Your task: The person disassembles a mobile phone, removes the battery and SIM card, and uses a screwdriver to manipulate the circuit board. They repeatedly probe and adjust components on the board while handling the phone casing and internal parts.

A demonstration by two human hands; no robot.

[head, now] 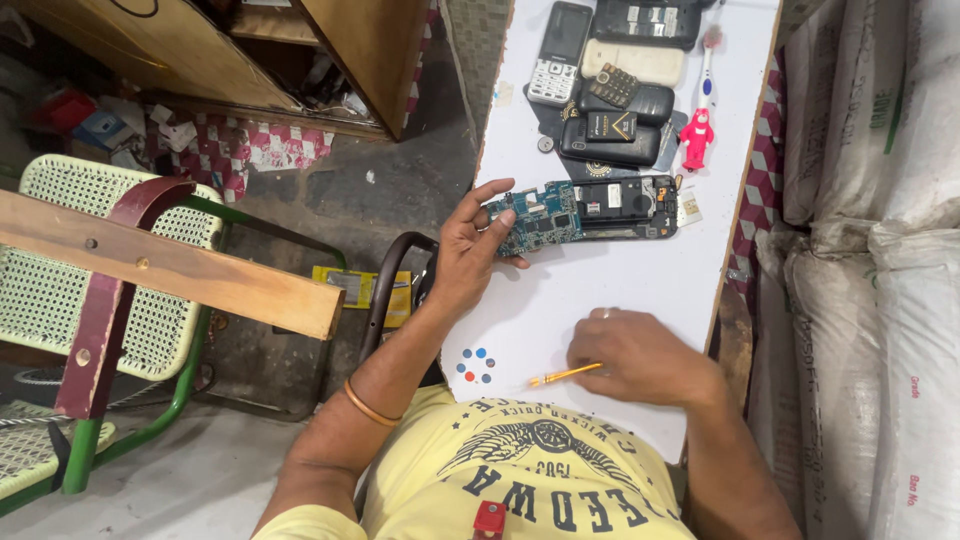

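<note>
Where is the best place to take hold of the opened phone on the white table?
Grip the opened phone by its long edges near the dark right half, coming from above. It lies flat, and the left hand already covers the blue circuit-board end.

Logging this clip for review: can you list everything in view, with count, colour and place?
Table: one, white top, centre.
Opened phone with circuit board: one, blue-green board in a black body, mid-table.
Phones and phone parts: a pile, count unclear, black, grey and cream, far end of the table.
Toothbrush: one, pink figure handle, right of the pile.
Screwdriver: one, orange, near table edge.
Chair: one, green frame with pale mesh, left.
Wooden plank: one, brown, across the chair.
Sacks: several, white, right edge.
Left hand: holds the circuit board's end.
Right hand: grips the screwdriver.
</note>
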